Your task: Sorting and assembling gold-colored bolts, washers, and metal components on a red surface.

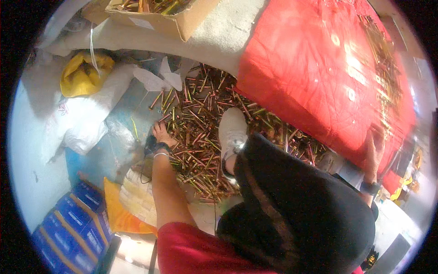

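A wide heap of long, thin metal bolts, yellowish with pinkish tints, lies on the floor ahead of me. At the heap's left edge, my left hand reaches down with its fingers spread over the bolts, and I see nothing gripped in it. Over on the right, a red cloth-like cover carries a long pile of similar bolts. My right hand is at the near end of that pile, beside the red cover. Motion smears its fingers, so whether they hold a bolt is unclear.
My shoe stands amid the floor bolts. A cardboard box of bolts sits on a pale surface at the back. Left are a yellow bag, white sacks and blue boxes. An orange-and-cream sack lies beside my left forearm.
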`<control>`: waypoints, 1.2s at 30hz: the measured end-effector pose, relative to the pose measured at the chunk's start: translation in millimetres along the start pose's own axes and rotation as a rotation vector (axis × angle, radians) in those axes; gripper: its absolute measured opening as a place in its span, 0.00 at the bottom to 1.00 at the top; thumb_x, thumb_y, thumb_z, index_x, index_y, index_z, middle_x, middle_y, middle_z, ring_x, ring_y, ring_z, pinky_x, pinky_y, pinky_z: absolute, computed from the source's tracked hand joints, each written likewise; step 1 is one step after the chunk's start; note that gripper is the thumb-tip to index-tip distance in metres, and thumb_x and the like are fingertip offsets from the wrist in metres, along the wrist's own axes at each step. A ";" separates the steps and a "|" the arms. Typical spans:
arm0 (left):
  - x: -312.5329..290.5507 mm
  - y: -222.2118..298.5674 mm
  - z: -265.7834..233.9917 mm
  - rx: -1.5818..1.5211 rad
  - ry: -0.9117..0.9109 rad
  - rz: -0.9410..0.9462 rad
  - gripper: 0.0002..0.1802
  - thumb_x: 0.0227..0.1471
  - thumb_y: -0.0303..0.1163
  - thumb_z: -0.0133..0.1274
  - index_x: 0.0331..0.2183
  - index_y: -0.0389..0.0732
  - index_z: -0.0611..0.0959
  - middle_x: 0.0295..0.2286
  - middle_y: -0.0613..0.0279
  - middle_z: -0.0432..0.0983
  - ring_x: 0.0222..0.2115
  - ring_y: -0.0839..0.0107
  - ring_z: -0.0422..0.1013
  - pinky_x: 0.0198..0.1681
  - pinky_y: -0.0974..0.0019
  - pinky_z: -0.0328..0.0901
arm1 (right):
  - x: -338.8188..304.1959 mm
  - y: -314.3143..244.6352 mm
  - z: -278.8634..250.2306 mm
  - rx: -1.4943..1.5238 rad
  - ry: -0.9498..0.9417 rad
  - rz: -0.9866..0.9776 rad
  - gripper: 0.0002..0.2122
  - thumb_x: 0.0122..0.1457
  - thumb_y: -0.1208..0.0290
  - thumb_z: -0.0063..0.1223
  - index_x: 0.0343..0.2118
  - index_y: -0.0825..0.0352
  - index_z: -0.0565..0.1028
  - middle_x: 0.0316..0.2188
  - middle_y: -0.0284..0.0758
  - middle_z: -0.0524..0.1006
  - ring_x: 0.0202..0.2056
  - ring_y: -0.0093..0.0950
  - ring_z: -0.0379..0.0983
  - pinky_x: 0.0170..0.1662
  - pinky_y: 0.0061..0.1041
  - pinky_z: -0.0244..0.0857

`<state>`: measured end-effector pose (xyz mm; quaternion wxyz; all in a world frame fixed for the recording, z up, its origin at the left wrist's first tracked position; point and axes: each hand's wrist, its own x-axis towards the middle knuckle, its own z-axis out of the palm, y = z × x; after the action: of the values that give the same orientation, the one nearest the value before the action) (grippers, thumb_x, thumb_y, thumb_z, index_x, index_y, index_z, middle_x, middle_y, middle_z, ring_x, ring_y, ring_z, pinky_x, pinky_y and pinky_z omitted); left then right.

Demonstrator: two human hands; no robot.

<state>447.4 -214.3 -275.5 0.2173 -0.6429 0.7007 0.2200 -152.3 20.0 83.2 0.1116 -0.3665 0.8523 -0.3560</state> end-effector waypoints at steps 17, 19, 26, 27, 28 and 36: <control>-2.5 3.5 13.4 -0.224 0.014 -0.224 0.55 0.25 0.34 0.72 0.56 0.40 0.62 0.53 0.37 0.58 0.54 0.41 0.61 0.55 0.50 0.62 | 5.4 -4.4 6.5 -0.102 0.023 -0.004 0.10 0.62 0.70 0.52 0.45 0.63 0.73 0.35 0.27 0.71 0.34 0.17 0.64 0.37 0.17 0.60; -9.7 12.2 -4.8 -0.260 -0.113 -0.212 0.53 0.29 0.33 0.70 0.57 0.42 0.61 0.53 0.36 0.58 0.54 0.41 0.61 0.56 0.50 0.63 | 2.7 1.0 4.1 -0.095 0.030 0.014 0.10 0.62 0.70 0.52 0.45 0.63 0.73 0.35 0.27 0.71 0.34 0.17 0.64 0.37 0.18 0.59; -35.3 10.3 -6.2 -0.277 0.066 -0.124 0.33 0.34 0.32 0.61 0.46 0.39 0.70 0.41 0.43 0.72 0.46 0.44 0.68 0.49 0.47 0.65 | 4.8 0.3 9.4 -0.158 0.105 -0.034 0.11 0.61 0.68 0.53 0.45 0.62 0.74 0.35 0.28 0.71 0.33 0.18 0.65 0.36 0.19 0.60; -35.2 17.9 -1.2 -0.294 0.064 -0.152 0.32 0.35 0.31 0.60 0.46 0.39 0.70 0.40 0.43 0.73 0.46 0.45 0.68 0.49 0.47 0.64 | 4.4 2.3 8.0 -0.165 0.110 -0.019 0.11 0.61 0.68 0.53 0.45 0.62 0.74 0.35 0.28 0.71 0.33 0.19 0.65 0.37 0.19 0.60; -33.8 23.7 1.9 -0.309 0.063 -0.179 0.31 0.36 0.31 0.60 0.46 0.39 0.69 0.39 0.43 0.73 0.46 0.45 0.68 0.50 0.47 0.64 | 4.2 3.9 7.3 -0.173 0.117 -0.004 0.11 0.61 0.68 0.53 0.45 0.62 0.74 0.35 0.29 0.71 0.33 0.19 0.65 0.37 0.20 0.60; -26.7 17.3 15.0 -0.380 0.013 -0.168 0.28 0.38 0.32 0.59 0.43 0.36 0.70 0.37 0.43 0.74 0.41 0.44 0.72 0.44 0.49 0.67 | 3.2 9.9 -0.1 -0.146 0.089 0.049 0.11 0.61 0.68 0.53 0.45 0.63 0.74 0.34 0.29 0.71 0.33 0.20 0.65 0.38 0.20 0.61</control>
<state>432.5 -182.7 -271.5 0.1051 -0.7299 0.5920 0.3251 -160.0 22.6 76.7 0.0552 -0.3366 0.8889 -0.3059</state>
